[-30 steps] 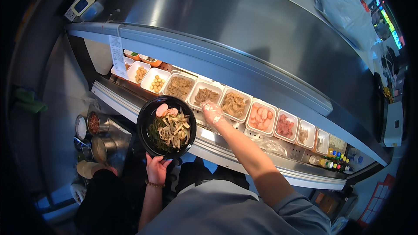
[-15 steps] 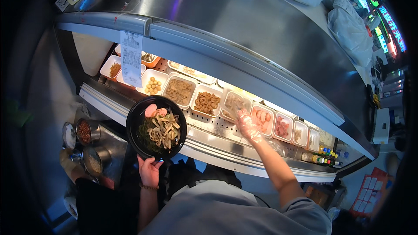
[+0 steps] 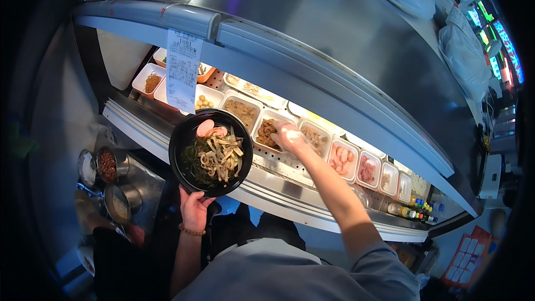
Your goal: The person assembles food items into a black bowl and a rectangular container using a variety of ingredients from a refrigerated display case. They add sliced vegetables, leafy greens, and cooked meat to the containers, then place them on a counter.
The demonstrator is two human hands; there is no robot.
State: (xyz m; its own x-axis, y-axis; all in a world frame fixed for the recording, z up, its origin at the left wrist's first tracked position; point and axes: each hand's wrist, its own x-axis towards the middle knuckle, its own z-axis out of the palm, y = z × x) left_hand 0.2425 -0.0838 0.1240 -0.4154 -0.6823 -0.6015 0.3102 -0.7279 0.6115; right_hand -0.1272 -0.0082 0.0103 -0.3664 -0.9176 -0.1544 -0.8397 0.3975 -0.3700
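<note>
My left hand [image 3: 195,210] grips a round black bowl [image 3: 177,175] by its near rim. In the bowl lie shredded brown-grey strips, dark green strands and a few pink slices. My right hand [image 3: 291,136], in a clear plastic glove, reaches into a white tub of brown cooked pieces [image 3: 264,135] in the lit display case. Its fingertips are down among the pieces and blurred, so their grip does not show. Beside that tub stand one of pale brown pieces [image 3: 239,110] and one of pale translucent pieces [image 3: 316,137].
Further tubs hold pink slices [image 3: 342,159], red meat [image 3: 366,168] and small yellowish balls [image 3: 204,102]. A paper receipt [image 3: 183,69] hangs from the case's upper edge. At left, another person's arm [image 3: 89,212] is beside metal pots [image 3: 115,164]. Several small bottles [image 3: 415,209] stand at the right end.
My right hand has moved left from the tubs of translucent pieces and pink slices into the tub of brown pieces. The bowl stays in my left hand, while the view has shifted slightly.
</note>
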